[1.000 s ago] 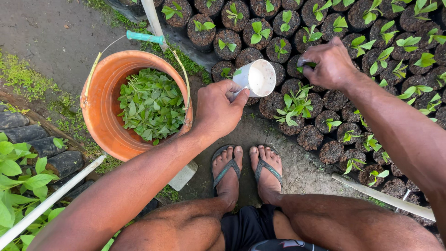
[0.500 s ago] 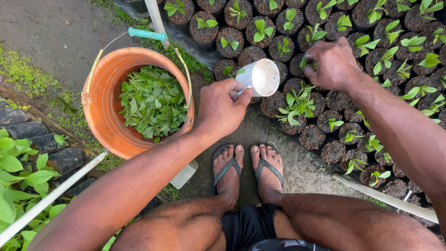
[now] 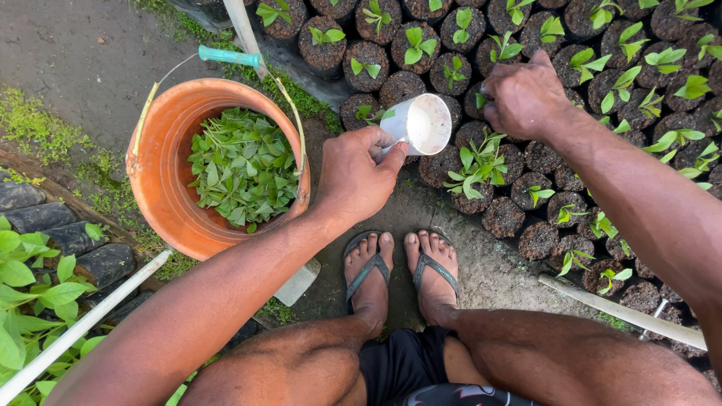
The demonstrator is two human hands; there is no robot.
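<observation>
Squatting person seen from above, both bare arms out front. Left hand (image 3: pixel 353 177) is closed around the handle side of a white cup (image 3: pixel 418 124), tipped on its side so the open mouth faces the camera; the inside looks whitish, contents not clear. Cup hangs over the near edge of the seedling bags, just beside the right hand. Right hand (image 3: pixel 523 98) is curled into a loose fist, knuckles up, pressed down among the black seedling bags (image 3: pixel 519 192); fingertips hidden, cannot tell if it grips anything. Bags are packed tight in rows, each with dark soil and a small green sprout. Orange bucket (image 3: pixel 162 173) stands to the left of the left hand, near the wrist, holding loose green leaves (image 3: pixel 241 169); its wire bail with a teal grip (image 3: pixel 229 56) lies across the far rim. Feet in flip-flops (image 3: pixel 402 267) rest on bare dirt below the cup. White pipes (image 3: pixel 83 323) run diagonally at lower left and lower right.
</observation>
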